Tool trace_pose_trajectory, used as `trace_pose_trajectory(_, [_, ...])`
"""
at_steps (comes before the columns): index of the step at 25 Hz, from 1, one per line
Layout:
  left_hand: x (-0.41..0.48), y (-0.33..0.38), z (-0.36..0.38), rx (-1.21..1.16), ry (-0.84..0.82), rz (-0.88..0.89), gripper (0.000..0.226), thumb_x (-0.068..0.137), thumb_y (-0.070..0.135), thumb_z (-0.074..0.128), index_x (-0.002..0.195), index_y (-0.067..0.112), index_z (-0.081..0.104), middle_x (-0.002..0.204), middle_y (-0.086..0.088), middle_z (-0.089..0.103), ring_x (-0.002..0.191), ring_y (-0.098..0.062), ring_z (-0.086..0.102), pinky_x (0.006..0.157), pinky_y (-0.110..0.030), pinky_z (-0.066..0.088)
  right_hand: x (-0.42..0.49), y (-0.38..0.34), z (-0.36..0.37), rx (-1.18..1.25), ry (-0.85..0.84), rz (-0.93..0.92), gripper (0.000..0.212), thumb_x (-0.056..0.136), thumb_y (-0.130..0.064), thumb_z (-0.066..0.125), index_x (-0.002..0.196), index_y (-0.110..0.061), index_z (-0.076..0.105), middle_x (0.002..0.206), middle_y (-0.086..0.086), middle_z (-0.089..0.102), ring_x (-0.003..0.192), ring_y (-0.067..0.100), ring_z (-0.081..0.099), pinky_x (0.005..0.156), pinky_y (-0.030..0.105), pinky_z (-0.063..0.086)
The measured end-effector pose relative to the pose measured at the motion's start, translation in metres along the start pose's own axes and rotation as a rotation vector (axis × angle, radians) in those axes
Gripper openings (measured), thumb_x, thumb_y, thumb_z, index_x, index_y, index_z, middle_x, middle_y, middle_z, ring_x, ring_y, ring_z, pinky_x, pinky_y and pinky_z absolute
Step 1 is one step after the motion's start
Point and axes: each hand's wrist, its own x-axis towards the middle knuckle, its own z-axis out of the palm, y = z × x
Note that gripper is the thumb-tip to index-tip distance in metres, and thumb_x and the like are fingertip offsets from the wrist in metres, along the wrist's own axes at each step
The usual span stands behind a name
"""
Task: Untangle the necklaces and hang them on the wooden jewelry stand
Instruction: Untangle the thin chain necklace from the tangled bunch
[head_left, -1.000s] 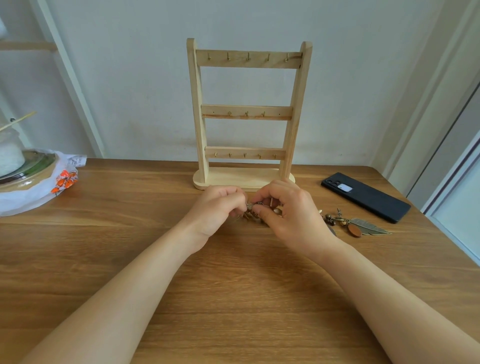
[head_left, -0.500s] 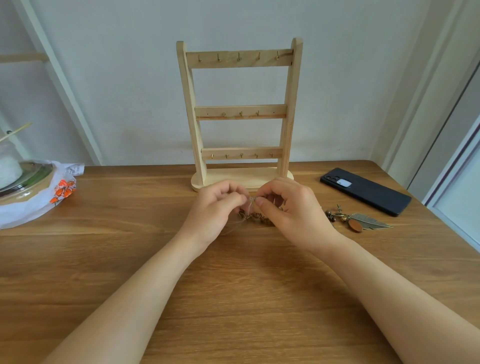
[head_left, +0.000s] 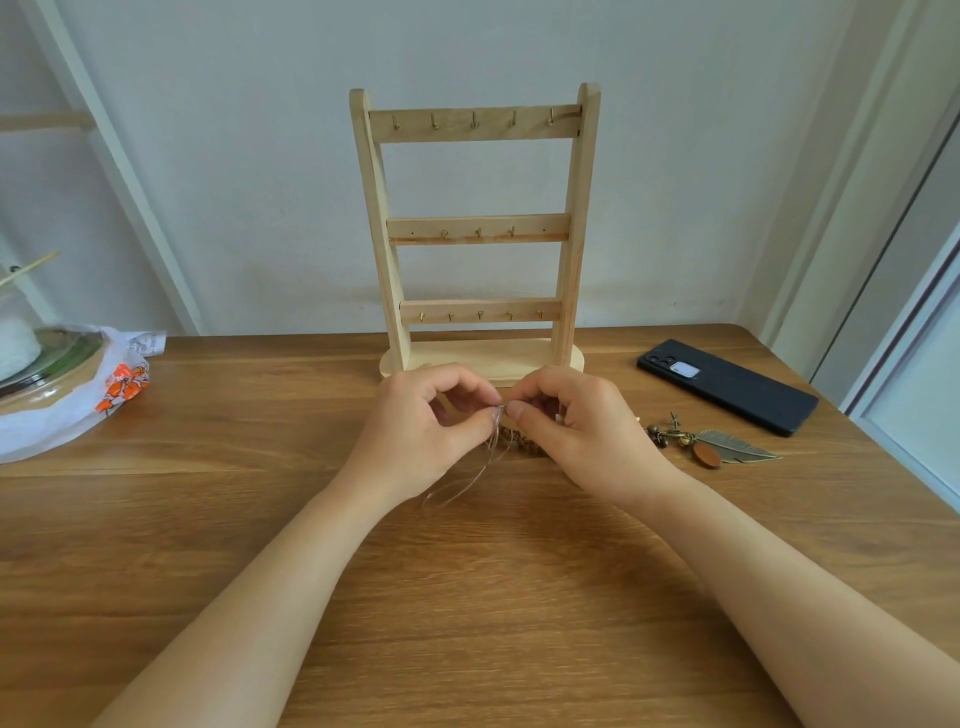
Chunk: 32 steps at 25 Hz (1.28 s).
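1. black phone (head_left: 727, 385), flat on the wooden surface (head_left: 467, 597), well right of the right grip (head_left: 587, 426).
2. white bag with orange print (head_left: 78, 410), far left of the left grip (head_left: 415, 431), a round lidded dish (head_left: 41, 364) on it.

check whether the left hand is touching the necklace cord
Touching. Head view shows the left hand pinching the necklace cord, which hangs from its fingertips.

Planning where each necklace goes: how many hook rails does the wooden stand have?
3, all on the wooden jewelry stand: top rail, middle rail, and bottom rail just above the base. None seems hidden.
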Motion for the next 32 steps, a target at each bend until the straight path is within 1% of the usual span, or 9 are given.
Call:
trace_pose_trajectory(3, [0.0004,0.0010,-0.0019,0.007,0.012,-0.020,0.016,0.081,0.012,0.080,0.079,0.027,0.076,0.076,0.013,0.072,0.075,-0.009,0.064,0.064,-0.020,0.048,-0.0008,-0.0004,0.0000,0.019,0.013,-0.027,0.010,0.092,-0.015,0.071,0.101,-0.017,0.073,0.079,-0.003,0.065,0.075,0.013,0.055,0.067,0.015,0.043])
trace_pose_trajectory(6, [0.0010,0.0028,-0.0021,-0.069,0.004,-0.085,0.012,0.081,0.010,0.080,0.078,0.021,0.076,0.073,0.014,0.071,0.065,0.000,0.059,0.060,-0.014,0.044,-0.0015,-0.0010,-0.0001,0.022,0.033,-0.066,0.013,0.089,-0.014,0.074,0.101,-0.018,0.073,0.076,-0.003,0.066,0.074,0.014,0.059,0.069,0.015,0.044])
trace_pose_trajectory(9, [0.0002,0.0033,-0.0016,-0.071,0.016,-0.073,0.013,0.079,0.013,0.082,0.076,0.024,0.074,0.075,0.014,0.071,0.071,-0.004,0.061,0.062,-0.016,0.044,-0.0006,0.0001,-0.0005,0.033,0.023,-0.059,0.010,0.089,-0.012,0.074,0.097,-0.017,0.074,0.075,-0.003,0.069,0.074,0.012,0.062,0.069,0.013,0.044])
trace_pose_trajectory(12, [0.0003,0.0033,-0.0031,0.038,0.073,0.030,0.020,0.076,0.014,0.083,0.074,0.029,0.070,0.077,0.018,0.068,0.079,-0.008,0.058,0.067,-0.013,0.040,0.0002,-0.0012,-0.0005,0.083,0.012,-0.030,0.005,0.090,-0.013,0.074,0.093,-0.016,0.073,0.075,-0.003,0.070,0.072,0.007,0.061,0.069,0.011,0.043])
trace_pose_trajectory(14, [-0.0004,0.0049,-0.0035,0.054,0.059,0.046,0.023,0.076,0.012,0.083,0.072,0.030,0.070,0.074,0.020,0.067,0.077,-0.005,0.056,0.068,-0.011,0.039,0.0001,-0.0006,-0.0003,0.093,-0.008,-0.023,0.004,0.090,-0.013,0.073,0.093,-0.015,0.074,0.076,-0.004,0.071,0.072,0.004,0.061,0.069,0.010,0.043])
trace_pose_trajectory(19, [-0.0011,0.0076,-0.0028,0.026,0.009,-0.003,0.023,0.076,0.009,0.083,0.070,0.027,0.069,0.068,0.020,0.065,0.070,0.002,0.055,0.065,-0.009,0.040,0.0002,0.0007,-0.0007,0.062,-0.041,-0.045,0.009,0.091,-0.011,0.071,0.097,-0.015,0.077,0.077,-0.007,0.072,0.073,0.002,0.061,0.071,0.009,0.042])
trace_pose_trajectory(24, [-0.0005,0.0051,-0.0032,0.050,-0.022,-0.028,0.020,0.075,0.011,0.082,0.069,0.026,0.070,0.067,0.020,0.064,0.065,-0.001,0.051,0.061,-0.010,0.038,0.0003,0.0010,-0.0015,-0.008,-0.057,-0.062,0.013,0.091,-0.012,0.072,0.101,-0.018,0.078,0.084,-0.011,0.074,0.081,0.004,0.064,0.074,0.007,0.041])
trace_pose_trajectory(29, [-0.0004,0.0049,-0.0002,-0.034,-0.100,-0.040,0.019,0.075,0.003,0.075,0.068,0.018,0.066,0.067,0.007,0.063,0.062,-0.003,0.051,0.059,-0.015,0.040,-0.0017,-0.0005,-0.0002,-0.035,-0.062,-0.068,0.014,0.091,-0.009,0.071,0.099,-0.018,0.077,0.083,-0.011,0.073,0.084,0.006,0.064,0.076,0.006,0.041])
trace_pose_trajectory(32, [-0.0001,0.0030,0.0023,-0.117,-0.115,-0.064,0.011,0.074,0.010,0.068,0.067,0.017,0.063,0.068,-0.002,0.061,0.063,-0.007,0.050,0.059,-0.018,0.040,-0.0027,0.0014,0.0007,-0.001,-0.049,-0.045,0.013,0.091,-0.007,0.071,0.096,-0.018,0.075,0.078,-0.009,0.071,0.079,0.005,0.063,0.073,0.008,0.042])
